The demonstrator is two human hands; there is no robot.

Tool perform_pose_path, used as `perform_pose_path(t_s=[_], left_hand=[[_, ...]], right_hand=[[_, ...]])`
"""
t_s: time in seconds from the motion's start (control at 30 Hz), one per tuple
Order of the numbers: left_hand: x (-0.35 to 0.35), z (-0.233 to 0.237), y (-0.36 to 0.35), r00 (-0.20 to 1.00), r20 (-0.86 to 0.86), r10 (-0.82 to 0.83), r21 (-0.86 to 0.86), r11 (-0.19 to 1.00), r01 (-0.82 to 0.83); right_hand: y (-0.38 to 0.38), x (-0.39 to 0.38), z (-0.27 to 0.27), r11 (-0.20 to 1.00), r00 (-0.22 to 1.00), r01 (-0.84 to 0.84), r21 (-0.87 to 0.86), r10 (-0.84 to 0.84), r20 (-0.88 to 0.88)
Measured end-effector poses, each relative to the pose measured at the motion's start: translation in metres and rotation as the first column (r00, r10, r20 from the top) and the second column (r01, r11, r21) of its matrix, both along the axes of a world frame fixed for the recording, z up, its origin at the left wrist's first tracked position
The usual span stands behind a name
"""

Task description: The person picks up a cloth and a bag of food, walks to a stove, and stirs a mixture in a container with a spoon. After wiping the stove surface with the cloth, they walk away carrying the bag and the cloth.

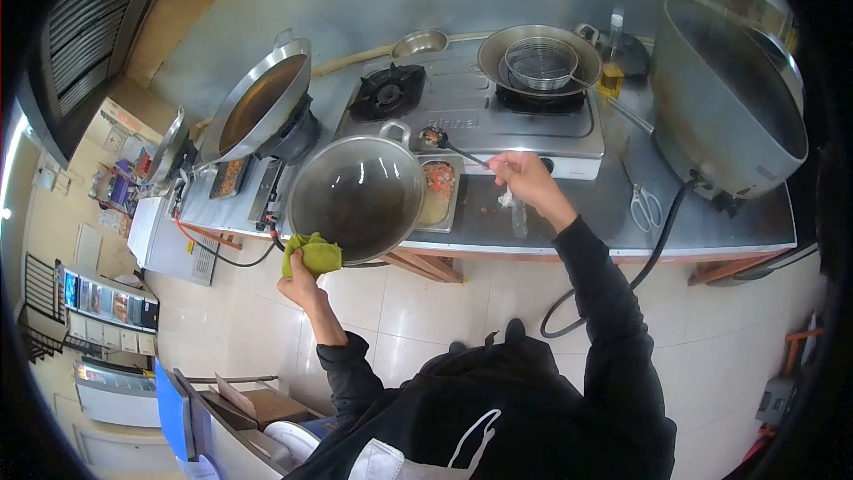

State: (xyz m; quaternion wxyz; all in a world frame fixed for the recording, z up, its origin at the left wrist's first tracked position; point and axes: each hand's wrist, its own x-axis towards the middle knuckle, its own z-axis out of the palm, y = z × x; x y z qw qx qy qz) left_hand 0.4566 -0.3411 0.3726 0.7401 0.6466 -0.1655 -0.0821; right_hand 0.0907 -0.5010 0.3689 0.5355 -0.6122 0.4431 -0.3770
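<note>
My left hand (304,283) is closed round a folded green cloth (313,253) at the near rim of a wok (355,191). The wok's handle on that side is hidden under the cloth. Dark and shiny inside, the wok is tilted and overlaps the counter's front edge. My right hand (522,176) grips the thin dark handle of a ladle (435,137). Some food sits in its bowl, above the front of the stove and right of the wok's far loop handle. Below the ladle, a metal tray (435,227) holds chopped reddish and pale food.
A two-burner stove (462,116) carries a second wok (498,49) with a wire strainer (540,62). On the right stand an oil bottle (611,71), scissors (646,209) and a large pot (684,124). A black hose (662,249) hangs over the counter edge. Another wok (262,107) tilts at left.
</note>
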Motion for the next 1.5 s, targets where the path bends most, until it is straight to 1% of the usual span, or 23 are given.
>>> perform_pose_path(t_s=[0.03, 0.13, 0.23, 0.4, 0.43, 0.53, 0.6, 0.63, 0.7, 0.83, 1.03, 1.1, 1.17, 1.3, 1.4, 1.5], left_hand=[[0.002, -0.003, 0.001, 0.998, -0.064, -0.001, -0.018, 1.000, 0.000], [0.008, -0.013, 0.006, 0.989, -0.145, -0.003, -0.041, 0.999, -0.003], [0.017, -0.020, 0.012, 0.979, -0.203, -0.013, -0.106, 0.994, -0.009], [0.030, -0.021, 0.025, 0.978, -0.204, 0.037, -0.104, 0.993, -0.059], [0.032, -0.020, 0.028, 0.978, -0.203, 0.049, -0.106, 0.992, -0.072], [0.042, -0.020, 0.037, 0.977, -0.199, 0.075, -0.102, 0.990, -0.097], [0.046, -0.019, 0.045, 0.982, -0.177, 0.072, -0.113, 0.989, -0.093], [0.047, -0.020, 0.049, 0.984, -0.166, 0.070, -0.117, 0.989, -0.090], [0.053, -0.025, 0.056, 0.985, -0.157, 0.074, -0.107, 0.990, -0.092], [0.066, -0.032, 0.068, 0.987, -0.141, 0.082, -0.110, 0.989, -0.098], [0.072, -0.032, 0.080, 0.974, -0.196, 0.113, -0.070, 0.989, -0.129], [0.077, -0.036, 0.081, 0.973, -0.207, 0.098, -0.111, 0.986, -0.122], [0.079, -0.035, 0.082, 0.972, -0.215, 0.100, -0.136, 0.982, -0.131], [0.074, -0.021, 0.085, 0.968, -0.229, 0.104, -0.099, 0.987, -0.129], [0.078, -0.025, 0.087, 0.965, -0.236, 0.118, -0.097, 0.985, -0.144], [0.083, -0.029, 0.088, 0.965, -0.227, 0.128, -0.094, 0.984, -0.152]], right_hand=[[0.003, -0.001, 0.001, 1.000, 1.000, 0.002, 0.008, -0.002, 0.003], [0.008, -0.001, -0.005, 0.998, 1.000, 0.009, 0.066, -0.010, 0.013], [0.011, 0.004, -0.016, 1.000, 1.000, 0.030, 0.006, -0.030, -0.003], [0.007, 0.024, -0.043, 0.999, 0.988, 0.037, -0.009, -0.038, -0.151], [0.008, 0.029, -0.041, 0.999, 0.984, 0.038, -0.016, -0.040, -0.175], [0.014, 0.039, -0.030, 0.994, 0.925, 0.011, -0.107, -0.051, -0.378], [0.019, 0.045, -0.024, 0.983, 0.872, 0.009, -0.185, -0.098, -0.480], [0.022, 0.047, -0.021, 0.975, 0.841, 0.004, -0.222, -0.123, -0.527], [0.028, 0.051, -0.015, 0.961, 0.814, 0.009, -0.277, -0.168, -0.556], [0.035, 0.057, -0.013, 0.934, 0.792, 0.015, -0.358, -0.229, -0.565], [0.045, 0.065, -0.007, 0.910, 0.787, 0.030, -0.413, -0.276, -0.552], [0.045, 0.067, -0.001, 0.899, 0.781, 0.015, -0.437, -0.283, -0.557], [0.045, 0.072, 0.007, 0.888, 0.774, -0.011, -0.460, -0.283, -0.566], [0.055, 0.081, 0.018, 0.854, 0.783, 0.020, -0.520, -0.337, -0.523], [0.053, 0.079, -0.005, 0.832, 0.737, -0.044, -0.553, -0.347, -0.581], [0.053, 0.079, -0.014, 0.828, 0.689, -0.036, -0.560, -0.385, -0.614]])
